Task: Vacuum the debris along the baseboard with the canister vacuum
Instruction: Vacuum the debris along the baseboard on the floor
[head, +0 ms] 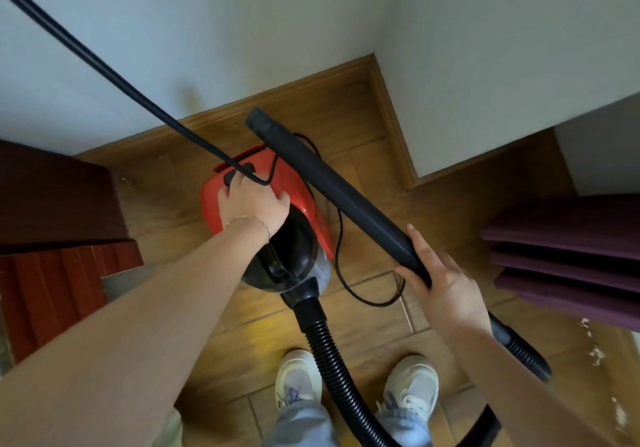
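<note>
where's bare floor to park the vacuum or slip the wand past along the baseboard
Bare floor lies in the corner between the vacuum and the baseboard, and left of the vacuum up to the dark red furniture. It is crowded right of the vacuum, where the cord loops, and near the shoes, where the hose runs.

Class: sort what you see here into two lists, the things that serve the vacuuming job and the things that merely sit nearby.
Serve the job: red canister vacuum, black wand, ribbed hose, power cord, baseboard, pale debris, left hand, right hand.

Merely nearby: purple cushions, dark red furniture.
</note>
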### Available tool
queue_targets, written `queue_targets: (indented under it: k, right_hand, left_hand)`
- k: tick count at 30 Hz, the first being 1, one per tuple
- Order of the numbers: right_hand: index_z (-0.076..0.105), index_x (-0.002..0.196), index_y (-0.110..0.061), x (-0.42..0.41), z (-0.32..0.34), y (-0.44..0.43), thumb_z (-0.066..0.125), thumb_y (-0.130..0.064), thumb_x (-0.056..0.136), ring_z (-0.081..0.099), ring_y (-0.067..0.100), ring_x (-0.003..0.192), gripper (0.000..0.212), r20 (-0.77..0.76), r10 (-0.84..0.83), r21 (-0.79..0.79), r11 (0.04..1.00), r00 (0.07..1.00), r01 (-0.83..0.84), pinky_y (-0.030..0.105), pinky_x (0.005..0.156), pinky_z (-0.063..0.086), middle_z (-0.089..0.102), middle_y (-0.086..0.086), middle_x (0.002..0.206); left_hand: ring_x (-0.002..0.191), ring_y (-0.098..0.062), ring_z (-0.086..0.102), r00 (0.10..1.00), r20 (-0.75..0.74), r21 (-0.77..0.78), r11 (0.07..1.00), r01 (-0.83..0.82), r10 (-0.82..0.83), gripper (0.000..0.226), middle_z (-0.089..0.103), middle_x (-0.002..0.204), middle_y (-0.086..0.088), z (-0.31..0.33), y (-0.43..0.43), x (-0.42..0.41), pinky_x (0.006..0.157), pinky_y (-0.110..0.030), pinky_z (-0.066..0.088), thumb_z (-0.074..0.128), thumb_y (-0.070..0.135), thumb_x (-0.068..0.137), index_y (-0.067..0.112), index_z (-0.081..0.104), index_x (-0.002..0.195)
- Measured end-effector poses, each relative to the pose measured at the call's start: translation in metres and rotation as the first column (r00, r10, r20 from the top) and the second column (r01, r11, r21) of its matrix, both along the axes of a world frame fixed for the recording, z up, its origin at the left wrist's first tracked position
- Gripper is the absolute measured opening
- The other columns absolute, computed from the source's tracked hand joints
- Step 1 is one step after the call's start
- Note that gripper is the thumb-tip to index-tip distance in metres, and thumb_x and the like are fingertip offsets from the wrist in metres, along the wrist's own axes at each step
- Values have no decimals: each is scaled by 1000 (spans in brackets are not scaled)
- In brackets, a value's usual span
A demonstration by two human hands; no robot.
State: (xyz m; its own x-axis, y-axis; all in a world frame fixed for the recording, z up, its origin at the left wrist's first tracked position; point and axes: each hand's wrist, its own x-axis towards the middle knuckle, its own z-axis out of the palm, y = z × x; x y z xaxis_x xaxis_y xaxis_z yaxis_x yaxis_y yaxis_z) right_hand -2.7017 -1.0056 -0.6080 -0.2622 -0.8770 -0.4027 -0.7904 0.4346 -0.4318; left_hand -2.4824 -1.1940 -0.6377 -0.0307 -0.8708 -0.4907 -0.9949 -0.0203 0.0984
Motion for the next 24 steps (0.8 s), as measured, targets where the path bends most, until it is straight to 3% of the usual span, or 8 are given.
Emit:
queue_targets:
  k: [3, 6, 9, 11, 14, 16, 21, 24]
  right_hand:
    - [9, 146, -49, -3, 13, 1, 46, -48, 92, 58, 23, 88, 65, 59, -92, 124, 989, 994, 84, 39, 81, 52, 58, 2, 107]
    - [5, 147, -48, -7, 30, -1, 41, -47, 96, 58, 23, 93, 62, 70, -86, 194, 978, 994, 71, 36, 83, 50, 55, 3, 116]
    - [2, 147, -46, -8, 50, 3, 38, -45, 97, 59, 24, 93, 62, 46, -11, 197, 980, 999, 2, 36, 81, 51, 54, 5, 118]
    - [0, 147, -46, -5, 64, 10, 37, -44, 97, 60, 26, 94, 62, 49, 31, 186, 982, 998, -40, 36, 80, 51, 54, 7, 119]
    - [-2, 147, -48, 3, 83, 25, 33, -44, 99, 59, 29, 97, 60, 59, 66, 210, 975, 996, -77, 36, 79, 49, 52, 8, 121]
    - [-3, 145, -51, 4, 90, 39, 34, -42, 99, 58, 30, 99, 60, 86, 36, 233, 971, 996, -56, 37, 81, 48, 52, 8, 119]
    - [8, 143, -55, -11, 101, 69, 45, -40, 94, 58, 18, 94, 63, 295, -105, 350, 937, 950, -5, 25, 77, 46, 55, -1, 111]
    - [37, 136, -40, -23, 106, 93, 52, -35, 91, 62, 10, 80, 47, 377, -207, 455, 891, 903, 14, 21, 69, 48, 62, -4, 96]
  left_hand:
    - [144, -24, 14, 999, -50, 11, 1000, -3, 4, 44, 39, 146, -4, 26, 43, -15, 115, -46, 10, 41, 30, 91, 19, 47, 133]
    - [140, -24, 26, 951, -306, -32, 998, -53, 40, 43, 45, 142, -4, 53, 98, -41, 115, -45, 23, 44, 27, 91, 17, 48, 132]
    - [124, -14, 46, 589, -637, 408, 866, -289, 497, 57, 49, 135, 4, 89, 138, -84, 100, -28, 37, 46, 32, 95, 29, 23, 147]
    - [121, -10, 45, 306, -602, 650, 676, -348, 737, 73, 38, 133, 18, 106, 153, -113, 100, -29, 37, 50, 35, 93, 41, 0, 147]
    - [131, -17, 39, 72, -548, 724, 516, -459, 833, 81, 29, 143, 15, 113, 163, -141, 109, -46, 36, 51, 31, 94, 48, -10, 143]
    - [130, -21, 43, 58, -512, 720, 464, -516, 857, 77, 32, 149, 6, 110, 171, -148, 108, -47, 36, 48, 27, 95, 50, -9, 142]
    - [123, -29, 50, 218, -532, 672, 564, -480, 818, 68, 38, 148, 1, 106, 204, -138, 101, -52, 42, 43, 36, 94, 63, -4, 135]
    - [120, -31, 52, 115, -534, 700, 514, -496, 838, 66, 40, 145, -4, 99, 202, -131, 95, -56, 46, 41, 29, 98, 58, -2, 139]
